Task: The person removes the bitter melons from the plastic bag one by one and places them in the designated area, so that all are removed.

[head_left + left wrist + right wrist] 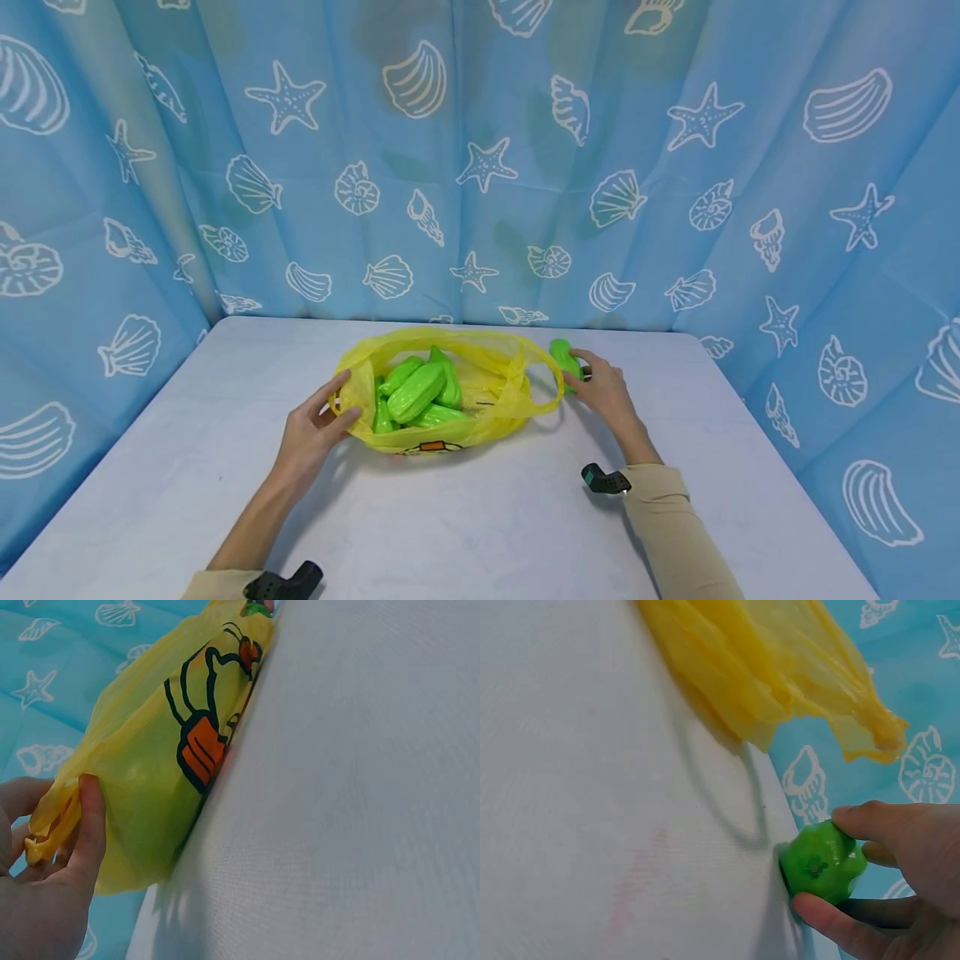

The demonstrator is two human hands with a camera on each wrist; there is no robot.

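A yellow plastic bag (487, 425) lies on the table with its mouth open upward, and several shiny green toy bitter melons (417, 392) are piled in its left half. My left hand (313, 429) pinches the bag's left end between thumb and fingers; the gathered handle shows between them in the left wrist view. Just right of the bag, my right hand (604, 390) grips another bumpy green bitter melon (823, 862), thumb on one side and fingers on the other. The bag's right handle (557, 379) stands up as a loop beside that hand.
A white cloth covers the table (480, 517). Behind it and along both sides hangs a blue curtain (525, 225) with white shell and starfish prints. Dark wrist devices (604, 479) sit on both forearms.
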